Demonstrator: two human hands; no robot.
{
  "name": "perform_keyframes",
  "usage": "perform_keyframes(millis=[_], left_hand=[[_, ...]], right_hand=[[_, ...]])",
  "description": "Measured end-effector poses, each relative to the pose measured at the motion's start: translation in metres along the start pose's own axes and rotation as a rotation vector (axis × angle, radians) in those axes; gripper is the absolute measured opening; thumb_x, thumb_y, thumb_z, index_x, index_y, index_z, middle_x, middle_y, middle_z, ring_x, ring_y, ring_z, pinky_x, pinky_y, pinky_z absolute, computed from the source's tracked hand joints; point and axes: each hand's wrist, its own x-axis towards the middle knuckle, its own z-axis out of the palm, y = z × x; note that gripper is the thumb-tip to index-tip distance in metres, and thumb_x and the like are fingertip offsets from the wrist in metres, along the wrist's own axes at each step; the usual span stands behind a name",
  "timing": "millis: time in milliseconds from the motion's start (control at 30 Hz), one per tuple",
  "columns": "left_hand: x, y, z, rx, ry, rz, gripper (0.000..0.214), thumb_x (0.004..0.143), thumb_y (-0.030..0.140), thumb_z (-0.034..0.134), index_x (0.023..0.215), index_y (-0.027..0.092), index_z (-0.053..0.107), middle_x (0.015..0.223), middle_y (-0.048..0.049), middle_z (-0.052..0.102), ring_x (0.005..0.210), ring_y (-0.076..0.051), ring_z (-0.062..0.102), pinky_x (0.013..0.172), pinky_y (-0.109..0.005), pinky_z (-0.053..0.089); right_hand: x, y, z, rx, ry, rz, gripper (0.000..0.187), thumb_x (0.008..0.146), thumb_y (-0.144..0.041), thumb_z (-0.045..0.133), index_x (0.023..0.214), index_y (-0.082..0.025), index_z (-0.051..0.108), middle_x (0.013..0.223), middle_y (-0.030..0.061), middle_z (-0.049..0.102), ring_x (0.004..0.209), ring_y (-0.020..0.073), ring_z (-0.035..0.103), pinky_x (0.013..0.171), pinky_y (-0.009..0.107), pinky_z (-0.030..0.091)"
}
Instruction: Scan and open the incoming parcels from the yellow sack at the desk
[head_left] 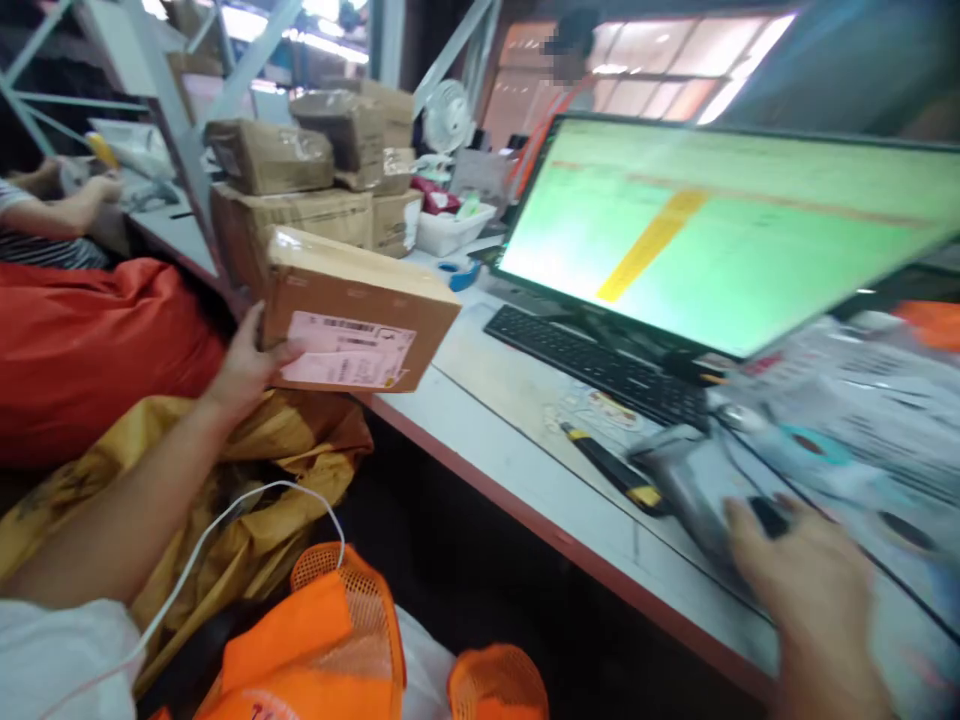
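Observation:
My left hand (251, 365) is closed on the near left end of a brown cardboard box (439, 320), its thumb on the front face and its other fingers partly hidden. The box is tilted and held up by the table's front edge. A white printed label (349, 350) with barcodes faces me. Over on the right, my right hand (810, 575) curls around a small dark computer mouse (769, 517), somewhat blurred. Just left of it lie a grey device (694, 485), its kind unclear, and a black and yellow utility knife (611, 468).
A lit monitor (675, 240) stands behind a black keyboard (600, 365). Stacked cartons (300, 215), a white basket (454, 232) and blue tape (459, 273) are at the back. Plastic bags (847, 390) crowd the right. Yellow sacking (187, 440) lies below; other people work beyond.

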Motion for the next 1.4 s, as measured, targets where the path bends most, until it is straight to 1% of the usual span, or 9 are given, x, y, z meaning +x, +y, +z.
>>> perform_keyframes(millis=[167,300,433,567,667,800,967,1167,1400], left_hand=[[0.017,-0.048,0.174,-0.014,-0.178,-0.055,0.098,0.066,0.062,0.086,0.143,0.016,0.046,0.136,-0.0164,0.061,0.126,-0.033,0.061,0.111,-0.049,0.047],[0.005,-0.075,0.234,0.217,-0.387,-0.053,0.103,0.066,0.052,0.089,0.149,0.017,0.039,0.143,-0.0195,0.058,0.132,-0.035,0.057,0.114,-0.051,0.044],[0.004,-0.086,0.233,0.323,-0.574,-0.07,0.112,0.068,0.054,0.088,0.156,0.019,0.029,0.144,-0.0181,0.059,0.135,-0.035,0.056,0.115,-0.053,0.043],[0.007,-0.09,0.228,0.253,-0.585,-0.086,0.116,0.067,0.057,0.088,0.158,0.02,0.027,0.148,-0.0173,0.056,0.139,-0.033,0.053,0.118,-0.05,0.04],[0.006,-0.091,0.229,0.221,-0.579,-0.096,0.115,0.066,0.057,0.089,0.158,0.021,0.029,0.147,-0.0164,0.057,0.138,-0.033,0.054,0.118,-0.049,0.041],[0.006,-0.089,0.23,0.241,-0.573,-0.113,0.115,0.065,0.056,0.091,0.157,0.022,0.031,0.147,-0.0162,0.058,0.137,-0.034,0.055,0.116,-0.05,0.042],[0.006,-0.091,0.228,0.263,-0.583,-0.111,0.114,0.067,0.056,0.089,0.158,0.022,0.029,0.147,-0.0157,0.058,0.137,-0.034,0.054,0.116,-0.05,0.043],[0.006,-0.09,0.228,0.219,-0.589,-0.113,0.115,0.066,0.054,0.09,0.158,0.022,0.029,0.147,-0.0154,0.058,0.138,-0.034,0.054,0.117,-0.049,0.042],[0.005,-0.087,0.227,0.254,-0.601,-0.129,0.115,0.067,0.056,0.09,0.159,0.023,0.028,0.147,-0.0158,0.059,0.137,-0.035,0.055,0.115,-0.05,0.043]], right_hand=[[-0.005,-0.016,-0.005,-0.179,-0.234,0.203,0.072,0.098,-0.052,0.039,0.149,-0.002,0.05,0.131,0.0292,0.066,0.129,0.0436,0.06,0.106,0.054,0.047],[-0.008,-0.037,0.0,-0.261,-0.261,0.133,0.068,0.102,-0.055,0.043,0.148,-0.004,0.05,0.13,0.0279,0.067,0.124,0.039,0.063,0.1,0.045,0.049],[0.001,-0.06,0.011,-0.323,-0.279,0.09,0.054,0.1,-0.042,0.048,0.139,-0.005,0.055,0.127,0.0256,0.068,0.12,0.0365,0.065,0.094,0.04,0.05],[0.003,-0.08,-0.003,-0.323,-0.302,0.097,0.045,0.097,-0.039,0.049,0.124,-0.007,0.063,0.117,0.0248,0.071,0.111,0.0367,0.068,0.085,0.039,0.05],[-0.018,-0.092,-0.038,-0.193,-0.319,-0.128,0.039,0.094,-0.044,0.055,0.117,-0.015,0.067,0.106,0.0164,0.075,0.098,0.0327,0.071,0.077,0.035,0.049],[-0.065,-0.113,-0.079,0.015,-0.414,-0.506,0.054,0.085,-0.033,0.07,0.137,-0.023,0.059,0.113,0.008,0.076,0.099,0.0274,0.072,0.079,0.031,0.049],[-0.094,-0.141,-0.086,-0.1,-0.444,-0.624,0.041,0.082,-0.033,0.076,0.119,-0.021,0.065,0.106,0.0098,0.076,0.094,0.0283,0.072,0.075,0.031,0.046],[-0.059,-0.126,-0.066,-0.172,-0.444,-0.479,0.027,0.086,-0.035,0.072,0.108,-0.023,0.063,0.1,0.0071,0.076,0.088,0.0272,0.07,0.068,0.03,0.04],[0.015,-0.052,-0.026,-0.418,-0.32,0.03,0.041,0.099,-0.049,0.054,0.118,-0.014,0.065,0.113,0.0193,0.073,0.107,0.0347,0.069,0.076,0.035,0.045]])
